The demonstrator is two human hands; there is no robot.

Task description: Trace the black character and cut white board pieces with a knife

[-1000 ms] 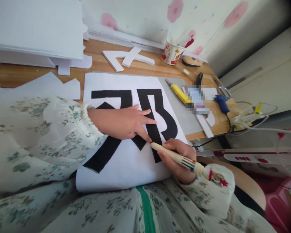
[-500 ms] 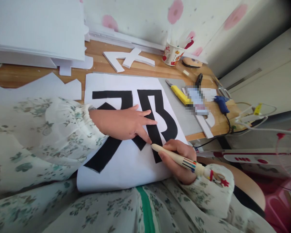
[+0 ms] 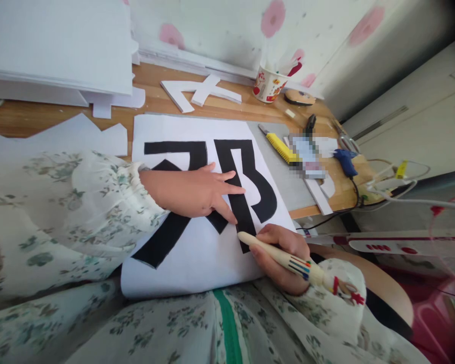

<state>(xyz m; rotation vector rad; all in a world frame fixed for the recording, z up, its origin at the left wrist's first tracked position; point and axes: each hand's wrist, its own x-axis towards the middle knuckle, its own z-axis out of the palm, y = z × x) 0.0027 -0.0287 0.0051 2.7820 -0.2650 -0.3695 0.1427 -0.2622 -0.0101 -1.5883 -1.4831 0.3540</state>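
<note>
My left hand point(image 3: 208, 192) lies spread over a black paper character, its fingertips pressing on the right-hand black piece point(image 3: 246, 212). Partly under that hand and wrist is the left-hand black piece point(image 3: 163, 242). Both pieces rest on a large white sheet point(image 3: 208, 263) whose near edge curls over the table edge at my lap. My right hand point(image 3: 282, 255) grips a cream multicolour pen point(image 3: 284, 257), a red-and-brown figure on its top end. The pen's tip meets the left edge of the right-hand black piece, just below my left index finger or thumb.
A grey cutting mat point(image 3: 276, 177) shows beneath the sheet. Right of it lie a yellow utility knife point(image 3: 280, 147), white strips point(image 3: 318, 196) and a blue glue gun point(image 3: 346, 162) with cables. Behind stand a paper cup point(image 3: 268, 86) and a white cut-out point(image 3: 202, 91). White boards point(image 3: 56, 45) fill the left.
The pen in my right hand has slid a little toward me along the edge of the right-hand black piece. My left hand has stayed in place.
</note>
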